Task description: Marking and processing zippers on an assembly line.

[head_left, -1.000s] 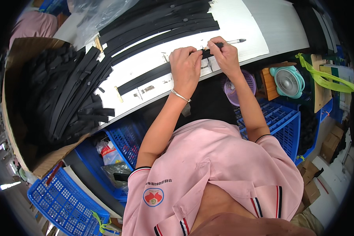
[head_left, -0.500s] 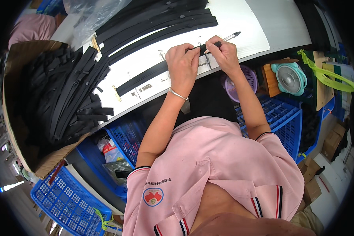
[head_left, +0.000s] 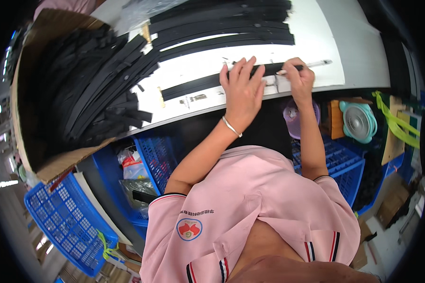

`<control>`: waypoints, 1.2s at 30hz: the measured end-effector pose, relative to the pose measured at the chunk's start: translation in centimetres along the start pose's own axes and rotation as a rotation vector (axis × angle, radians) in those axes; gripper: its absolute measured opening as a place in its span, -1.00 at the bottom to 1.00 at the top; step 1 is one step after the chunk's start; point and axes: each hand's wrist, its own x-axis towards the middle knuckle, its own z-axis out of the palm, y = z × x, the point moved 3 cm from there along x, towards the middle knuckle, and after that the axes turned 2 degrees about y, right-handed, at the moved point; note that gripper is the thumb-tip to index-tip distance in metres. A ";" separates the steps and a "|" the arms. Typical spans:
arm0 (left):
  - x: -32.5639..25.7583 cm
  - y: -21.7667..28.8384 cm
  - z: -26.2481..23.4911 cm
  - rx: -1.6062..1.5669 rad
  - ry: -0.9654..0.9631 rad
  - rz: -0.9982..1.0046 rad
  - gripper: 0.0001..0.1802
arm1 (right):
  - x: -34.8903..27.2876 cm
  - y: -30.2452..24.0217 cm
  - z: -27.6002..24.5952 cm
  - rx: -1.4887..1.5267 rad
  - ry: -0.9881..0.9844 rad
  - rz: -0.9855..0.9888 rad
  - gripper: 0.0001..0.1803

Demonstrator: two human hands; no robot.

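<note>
A long black fabric strip (head_left: 191, 87) lies across the white board (head_left: 189, 66) in front of me. My left hand (head_left: 243, 92) rests on the strip with its fingers stretched and spread, pressing it down. To its right, my right hand (head_left: 301, 84) is closed around a slim pen with a clear barrel (head_left: 322, 62). The pen's lower end meets the strip near its right end, where my fingers partly hide it. Dark marks (head_left: 193, 99) show on the board below the strip.
Several more black strips (head_left: 222, 28) lie side by side at the back. A cardboard box (head_left: 26, 113) full of black strips stands at the left. Below the table edge are blue crates (head_left: 75, 221), a purple basket (head_left: 311, 118) and a teal fan (head_left: 358, 121).
My left hand has gone from bent, pinching fingers to spread ones on the strip. The pen in my right hand has tipped lower. The whole view has shifted, moving the table rightward in the picture.
</note>
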 end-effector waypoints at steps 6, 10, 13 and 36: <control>0.3 -1.9 -0.1 -0.022 -0.084 -0.042 -0.55 | -0.7 0.4 -0.6 0.036 0.117 -0.037 -0.83; 4.8 -4.9 1.3 0.018 -0.030 0.024 -0.54 | -0.5 0.1 -0.3 -0.002 0.158 -0.022 -0.82; 6.0 -5.9 1.1 -0.077 -0.018 -0.015 -0.53 | -0.2 -0.3 0.3 0.018 0.123 -0.001 -0.82; -1.2 -13.2 -9.6 0.434 0.264 -0.035 -0.75 | 0.4 -0.3 0.8 -0.030 0.051 0.008 -0.77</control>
